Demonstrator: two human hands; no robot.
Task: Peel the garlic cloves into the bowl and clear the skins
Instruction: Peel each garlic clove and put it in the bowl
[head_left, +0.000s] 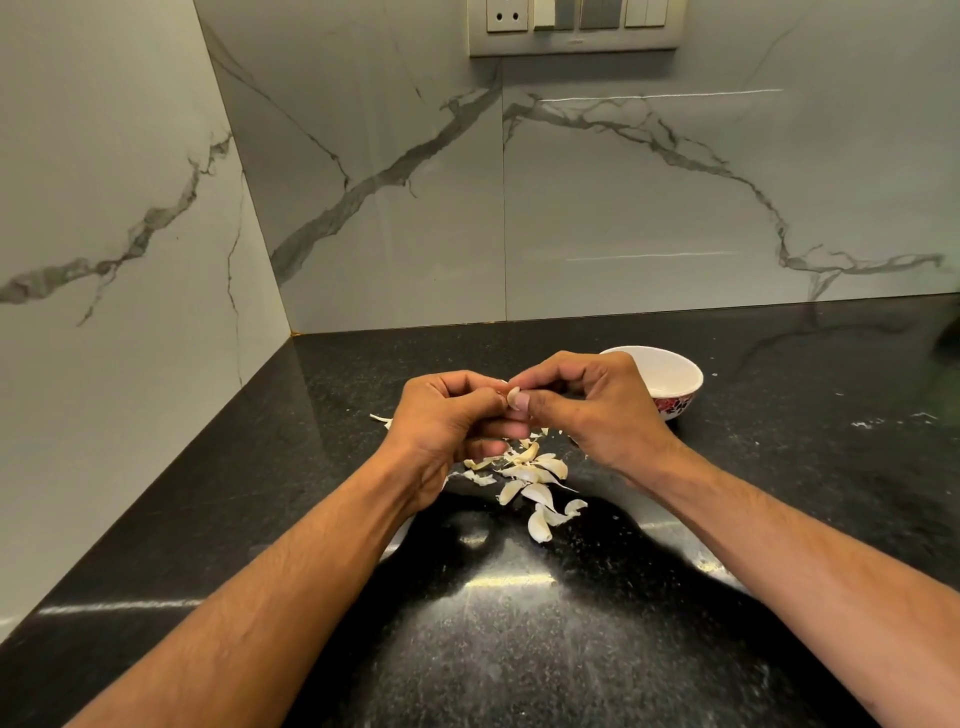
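Head view. Both hands meet above the black table (675, 519), just left of the white bowl (670, 382). The left hand (447, 421) has its fingers curled round one garlic clove (512, 397); its grip is narrow and holds the clove's lower part. The right hand (592, 402) pinches the clove's exposed upper end between thumb and forefinger. Whether that pinch is on skin or on flesh cannot be told.

The pile of cloves and skins (530, 478) lies on the table, nearer the camera than the bowl and to its left. The part of the bowl's interior that shows appears empty.

Handling assessment: the clove is likely light, small and firm. Its skin is probably thin, dry and brittle, and likely to tear into flakes. Once bare, the flesh may be slightly tacky. Take hold at the tip or root end, where the skin lifts most readily. Loose skins are near weightless; gather them by sweeping toward the bowl side, not by pinching each flake.
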